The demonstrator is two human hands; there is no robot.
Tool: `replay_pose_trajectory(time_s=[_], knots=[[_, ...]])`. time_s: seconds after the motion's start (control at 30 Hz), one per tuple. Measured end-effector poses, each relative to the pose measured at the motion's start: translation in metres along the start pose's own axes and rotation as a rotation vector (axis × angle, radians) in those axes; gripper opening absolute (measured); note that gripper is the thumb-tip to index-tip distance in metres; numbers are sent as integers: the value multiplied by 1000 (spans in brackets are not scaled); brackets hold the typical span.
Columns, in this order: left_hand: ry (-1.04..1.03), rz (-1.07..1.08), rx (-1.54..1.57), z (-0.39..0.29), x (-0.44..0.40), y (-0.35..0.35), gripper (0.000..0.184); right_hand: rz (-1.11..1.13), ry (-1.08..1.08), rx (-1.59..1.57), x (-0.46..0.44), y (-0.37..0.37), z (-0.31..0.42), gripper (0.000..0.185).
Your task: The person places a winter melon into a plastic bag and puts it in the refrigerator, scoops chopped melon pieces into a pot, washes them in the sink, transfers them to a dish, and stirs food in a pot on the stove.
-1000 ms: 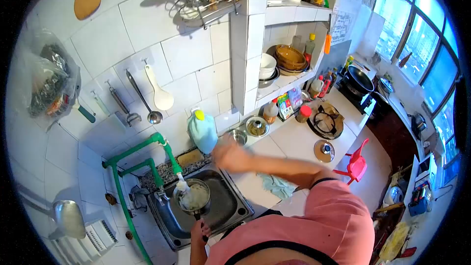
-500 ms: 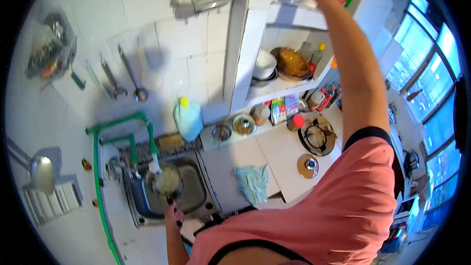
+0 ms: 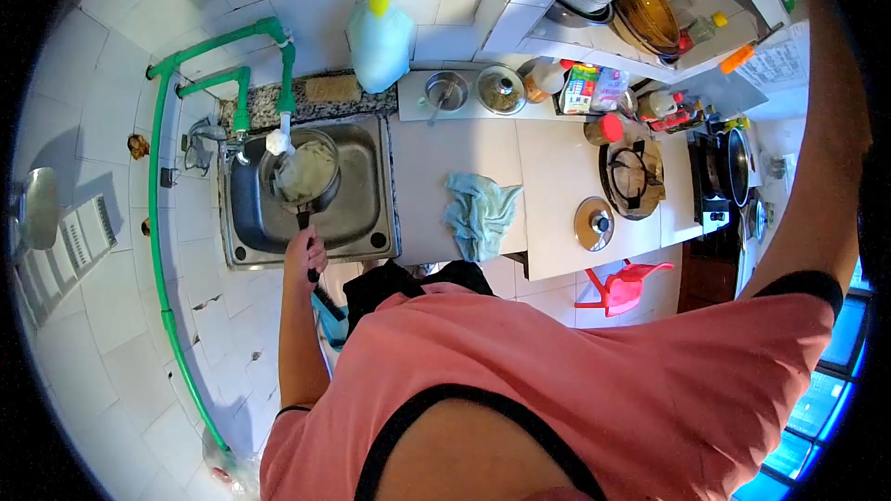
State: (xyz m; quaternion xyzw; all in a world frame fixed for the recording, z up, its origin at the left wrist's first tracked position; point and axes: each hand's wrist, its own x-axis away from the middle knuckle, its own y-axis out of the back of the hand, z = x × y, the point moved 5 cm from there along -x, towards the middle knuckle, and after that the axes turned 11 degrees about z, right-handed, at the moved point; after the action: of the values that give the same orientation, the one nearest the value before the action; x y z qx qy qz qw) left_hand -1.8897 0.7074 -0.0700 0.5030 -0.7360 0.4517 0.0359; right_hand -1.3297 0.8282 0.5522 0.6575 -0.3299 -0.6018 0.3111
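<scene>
My left hand [image 3: 304, 253] is closed around the black handle of a saucepan [image 3: 310, 173]. The pan sits over the sink basin [image 3: 371, 187], beneath the white-tipped spout of a green water pipe [image 3: 286, 83]. Something pale fills the pan; I cannot make out what it is or whether water is running onto it. My right arm [image 3: 831, 121] stretches up along the right side of the view, and its hand lies beyond the edge.
A light blue cloth [image 3: 483, 213] and a glass lid [image 3: 594, 224] lie on the counter, near a burner [image 3: 633, 176]. Along the wall stand a blue jug [image 3: 380, 46], a metal cup [image 3: 446, 93] and a lidded bowl [image 3: 501, 91]. Bowls and an amber dish [image 3: 650, 14] fill the shelf above.
The head view has tilted down and shifted. My right hand, at the upper shelf before, has left the view. My left hand still grips the saucepan over the sink.
</scene>
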Motion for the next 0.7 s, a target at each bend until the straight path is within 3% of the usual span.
replay_pose_trajectory(time_s=[0.03,0.17,0.2,0.27,0.33,0.4,0.43,0.47,0.53,0.6,0.7], knots=[[0,-10,2,-2,-1,-2,20,-48,-118,51,0,5,-3,14],[73,-87,-5,0,-3,0,21,-82,117,79,19,25,4,17],[65,-68,-18,0,-5,1,21,-170,-52,137,21,32,-4,18],[59,-70,-33,-3,-5,-5,21,-343,-94,503,33,34,-1,20],[59,-67,-29,-1,-6,-6,21,-235,154,462,54,76,0,25],[57,-60,-33,-2,-9,-3,20,-145,124,566,102,86,36,25],[63,-60,-26,-1,-9,-2,21,-96,-2,671,125,94,50,25],[71,-58,-22,1,-10,0,21,-133,166,620,149,96,50,26],[86,-58,-10,2,-14,5,21,-141,124,702,225,86,58,24],[109,-58,-8,4,-13,7,21,-57,-240,-171,305,48,43,28],[88,-52,-48,0,-12,7,21,350,-469,-184,375,-62,106,18]])
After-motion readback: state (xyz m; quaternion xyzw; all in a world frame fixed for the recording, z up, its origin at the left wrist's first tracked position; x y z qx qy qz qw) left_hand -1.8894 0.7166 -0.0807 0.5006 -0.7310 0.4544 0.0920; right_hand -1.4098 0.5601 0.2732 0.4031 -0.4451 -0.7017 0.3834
